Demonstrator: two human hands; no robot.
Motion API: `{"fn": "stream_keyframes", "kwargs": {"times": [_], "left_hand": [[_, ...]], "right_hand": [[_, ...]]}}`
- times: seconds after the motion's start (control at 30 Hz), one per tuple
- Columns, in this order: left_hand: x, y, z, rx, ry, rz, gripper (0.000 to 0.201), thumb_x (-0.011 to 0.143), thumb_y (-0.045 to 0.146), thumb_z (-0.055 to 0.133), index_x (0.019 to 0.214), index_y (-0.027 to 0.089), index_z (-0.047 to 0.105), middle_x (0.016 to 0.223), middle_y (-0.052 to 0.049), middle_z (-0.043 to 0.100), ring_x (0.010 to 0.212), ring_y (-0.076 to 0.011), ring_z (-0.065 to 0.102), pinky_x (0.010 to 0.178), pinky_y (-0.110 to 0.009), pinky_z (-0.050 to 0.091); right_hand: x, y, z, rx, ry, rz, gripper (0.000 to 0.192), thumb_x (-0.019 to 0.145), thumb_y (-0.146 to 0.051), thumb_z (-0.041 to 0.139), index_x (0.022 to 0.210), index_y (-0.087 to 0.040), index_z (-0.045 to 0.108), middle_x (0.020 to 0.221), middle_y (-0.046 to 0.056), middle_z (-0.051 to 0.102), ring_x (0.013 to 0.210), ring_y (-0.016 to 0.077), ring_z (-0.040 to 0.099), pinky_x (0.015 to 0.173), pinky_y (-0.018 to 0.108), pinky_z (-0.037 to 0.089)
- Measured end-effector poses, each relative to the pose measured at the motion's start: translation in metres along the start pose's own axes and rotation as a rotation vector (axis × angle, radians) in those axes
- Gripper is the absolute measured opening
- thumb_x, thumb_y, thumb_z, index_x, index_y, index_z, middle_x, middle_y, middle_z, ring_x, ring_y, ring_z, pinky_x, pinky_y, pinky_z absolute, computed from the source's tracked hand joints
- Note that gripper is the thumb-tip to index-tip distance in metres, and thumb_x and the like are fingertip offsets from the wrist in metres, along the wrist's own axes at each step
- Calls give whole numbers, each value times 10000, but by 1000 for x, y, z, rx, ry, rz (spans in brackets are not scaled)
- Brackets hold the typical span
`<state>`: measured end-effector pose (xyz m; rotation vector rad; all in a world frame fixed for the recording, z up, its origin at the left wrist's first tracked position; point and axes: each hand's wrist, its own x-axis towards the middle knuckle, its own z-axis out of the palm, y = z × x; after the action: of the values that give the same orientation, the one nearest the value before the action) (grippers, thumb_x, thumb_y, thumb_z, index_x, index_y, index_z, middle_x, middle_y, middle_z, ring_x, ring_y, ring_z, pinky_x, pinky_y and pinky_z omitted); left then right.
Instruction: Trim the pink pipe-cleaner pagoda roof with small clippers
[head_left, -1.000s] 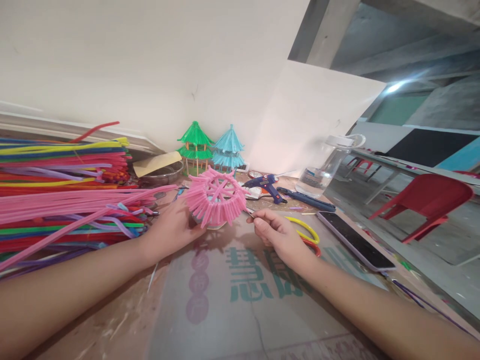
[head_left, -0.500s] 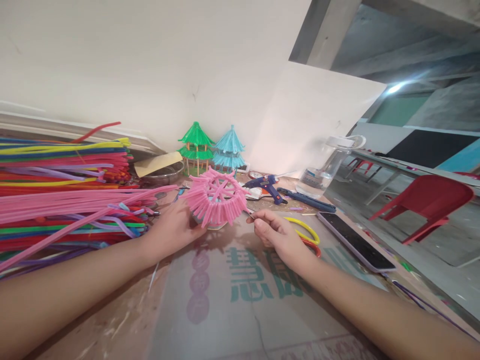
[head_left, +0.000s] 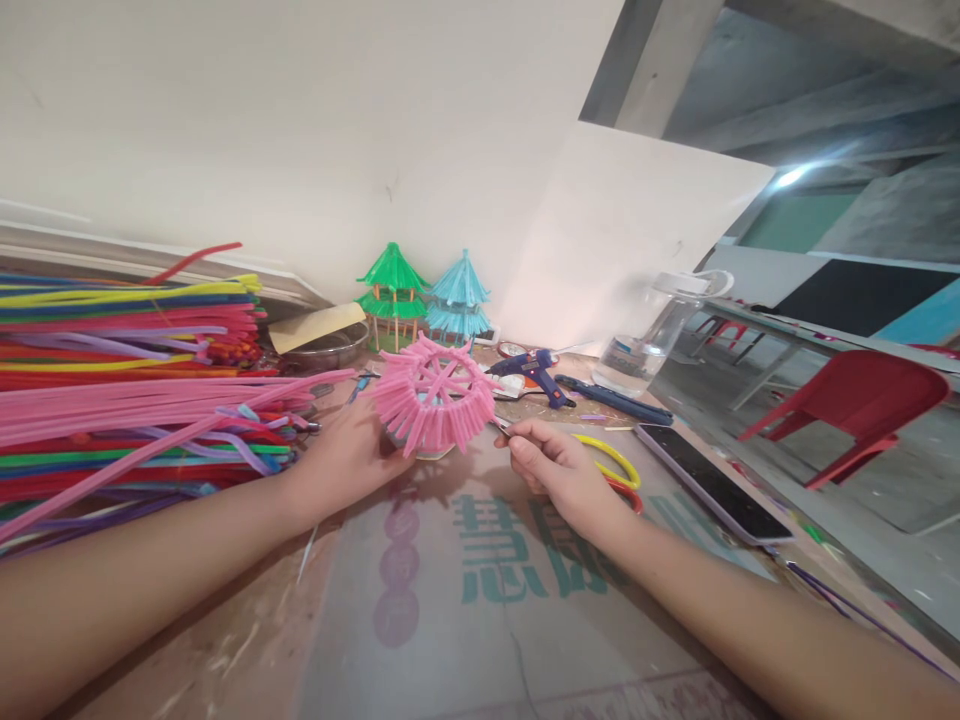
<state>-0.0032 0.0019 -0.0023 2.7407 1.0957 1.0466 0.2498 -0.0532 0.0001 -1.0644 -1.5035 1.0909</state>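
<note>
My forearms reach in over the flattened cardboard sheet printed with green characters [head_left: 480, 560] that covers the table [head_left: 225, 650]. My left hand [head_left: 345, 455] is cupped around the near underside of the pink pipe-cleaner roof piece with its fringed rim [head_left: 431, 395], fingers closed against it so that it sits tilted just above the cardboard. My right hand [head_left: 559, 470] is pinched shut on a thin metal tool [head_left: 501, 427], whose tip meets the right edge of the fringe; I cannot tell what kind of tool it is. I judge the pink piece to be very light, soft on the surface and springy, with wire cores that bend and stay bent, so it should be supported from below at the hub or ribs and not squeezed at the fringe, which would splay easily. Behind my right hand lie a yellow loop and a red loop [head_left: 611, 465], and further right a dark smartphone [head_left: 712, 485]. To my left is a large stack of multicoloured pipe cleaners [head_left: 127, 380]. Beyond the pink piece lie a blue hot-glue gun [head_left: 532, 370] and a clear plastic water jug [head_left: 652, 335]. Against the white wall stand a green pipe-cleaner pagoda [head_left: 390, 290] and a light-blue pipe-cleaner pagoda [head_left: 457, 298]. A red plastic chair [head_left: 855, 395] stands far right.
</note>
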Motion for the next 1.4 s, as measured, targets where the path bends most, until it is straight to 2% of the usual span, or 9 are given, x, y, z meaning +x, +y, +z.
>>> {"fn": "stream_keyframes", "kwargs": {"times": [0.23, 0.4, 0.8, 0.97, 1.1, 1.23, 1.4], "left_hand": [[0, 0, 1, 41, 16, 40, 329, 850, 254, 585, 1158, 153, 641, 1232, -155, 688, 1185, -357, 624, 1013, -528, 509], [0, 1, 0, 33, 15, 19, 305, 832, 233, 599, 1124, 172, 658, 1191, -133, 701, 1140, -338, 642, 1011, -508, 513], [1, 2, -2, -11, -13, -19, 343, 844, 263, 609, 1180, 195, 631, 1261, -128, 675, 1226, -342, 597, 1066, -528, 474], [1, 3, -1, 26, -15, -12, 317, 837, 266, 587, 1138, 181, 639, 1212, -138, 694, 1152, -342, 636, 1006, -514, 513], [1, 2, 0, 34, -3, -10, 320, 821, 236, 580, 1134, 193, 633, 1184, -114, 704, 1115, -310, 650, 959, -461, 537], [0, 1, 0, 57, -16, -50, 296, 820, 274, 584, 1096, 181, 635, 1126, -124, 709, 1064, -322, 655, 912, -463, 545], [1, 2, 1, 13, 22, -49, 280, 893, 354, 509, 1077, 177, 624, 1126, -132, 691, 1095, -331, 638, 950, -492, 520]], "right_hand": [[0, 0, 0, -22, 14, -9, 478, 735, -650, 722, 812, -202, 577, 533, -92, 358, 468, 88, 261, 433, 249, 180], [0, -3, 0, -16, 9, 5, 482, 728, -656, 717, 809, -202, 578, 523, -96, 348, 464, 85, 249, 434, 247, 178], [0, -7, 2, -132, 93, -66, 399, 720, -585, 714, 808, -221, 576, 574, -65, 433, 521, 112, 309, 518, 271, 261], [-1, -6, 2, -107, 77, -36, 396, 717, -574, 705, 823, -218, 568, 576, -76, 398, 510, 108, 290, 520, 272, 250], [-1, -5, 4, -100, 31, -8, 442, 697, -608, 719, 831, -210, 582, 601, -61, 438, 525, 110, 327, 514, 266, 243], [-2, -5, 4, -101, 30, -8, 432, 719, -614, 710, 830, -215, 586, 599, -56, 442, 522, 111, 319, 490, 260, 236], [-3, -6, 3, -155, 63, -44, 404, 754, -603, 678, 835, -217, 591, 613, -44, 456, 531, 120, 325, 493, 265, 261]]}}
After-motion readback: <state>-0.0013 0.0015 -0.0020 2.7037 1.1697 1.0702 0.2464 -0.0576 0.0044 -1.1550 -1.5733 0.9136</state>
